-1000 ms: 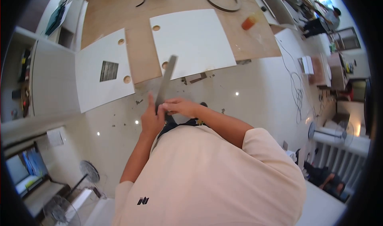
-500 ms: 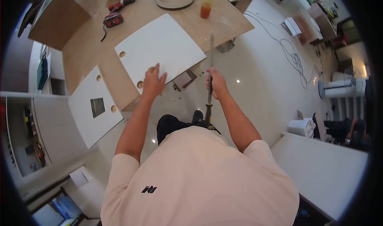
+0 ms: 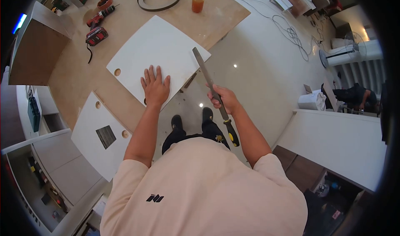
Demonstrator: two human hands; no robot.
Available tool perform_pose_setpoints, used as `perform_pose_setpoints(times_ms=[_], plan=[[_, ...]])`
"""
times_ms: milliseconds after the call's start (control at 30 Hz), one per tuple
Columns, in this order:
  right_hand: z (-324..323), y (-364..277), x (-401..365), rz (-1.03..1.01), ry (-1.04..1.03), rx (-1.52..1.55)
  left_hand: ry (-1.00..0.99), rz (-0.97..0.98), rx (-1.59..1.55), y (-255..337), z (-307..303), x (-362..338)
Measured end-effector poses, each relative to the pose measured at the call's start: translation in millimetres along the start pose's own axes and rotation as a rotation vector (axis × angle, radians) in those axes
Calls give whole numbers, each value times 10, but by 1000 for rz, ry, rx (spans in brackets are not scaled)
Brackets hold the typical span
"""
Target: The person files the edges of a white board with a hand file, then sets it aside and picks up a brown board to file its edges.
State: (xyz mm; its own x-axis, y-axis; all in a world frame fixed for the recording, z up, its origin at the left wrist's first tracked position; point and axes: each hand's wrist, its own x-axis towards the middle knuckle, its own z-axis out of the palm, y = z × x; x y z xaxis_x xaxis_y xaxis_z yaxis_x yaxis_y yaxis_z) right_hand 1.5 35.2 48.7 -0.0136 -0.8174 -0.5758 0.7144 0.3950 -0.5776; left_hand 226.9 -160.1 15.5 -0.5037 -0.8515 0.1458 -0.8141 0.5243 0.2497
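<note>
flat metal file [image 3: 203, 65] is slanting through the clenched fingers of the right hand [image 3: 226, 99], ribbed-looking handle [image 3: 231, 134] jutting below them, left hand [image 3: 157, 90] resting spread on smooth white panel [image 3: 166, 48], panel overhanging wooden desk [image 3: 214, 21]

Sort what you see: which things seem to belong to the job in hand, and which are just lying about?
Likely in the job:
flat file, in the right hand
white panel, under the left hand
possibly the second white panel, untouched

Seemingly just lying about:
red cordless drill
coiled strip
bottle of orange liquid
</note>
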Motion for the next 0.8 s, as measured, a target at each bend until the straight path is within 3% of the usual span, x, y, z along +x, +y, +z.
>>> perform_pose_setpoints(times_ms=[33, 133, 200, 333, 400, 500, 600, 700, 800], plan=[[26, 50, -28, 4, -29, 47, 16, 21, 13, 7, -3, -13], [174, 223, -149, 9, -138, 224, 43, 134, -497, 122, 35, -71], [247, 347, -222, 7, -131, 228, -292, -166, -1026, 579, -198, -265], [192, 471, -328, 80, -101, 209, -566, -217, -1291, 1071, -95, -430], [60, 507, -473, 58, -100, 186, -695, -316, -1392, 1134, 140, -459], [-153, 618, -737, 78, -62, 214, -695, -702, -1437, 1065, 324, -608], [-353, 702, -957, 92, -64, 259, -680, -564, -1354, 1300, 238, -845], [-447, 839, -1106, 101, -79, 293, -878, -338, -1414, 1480, 515, -998], [-567, 837, -1176, 104, -75, 301, -735, -592, -1329, 1497, 478, -1117]])
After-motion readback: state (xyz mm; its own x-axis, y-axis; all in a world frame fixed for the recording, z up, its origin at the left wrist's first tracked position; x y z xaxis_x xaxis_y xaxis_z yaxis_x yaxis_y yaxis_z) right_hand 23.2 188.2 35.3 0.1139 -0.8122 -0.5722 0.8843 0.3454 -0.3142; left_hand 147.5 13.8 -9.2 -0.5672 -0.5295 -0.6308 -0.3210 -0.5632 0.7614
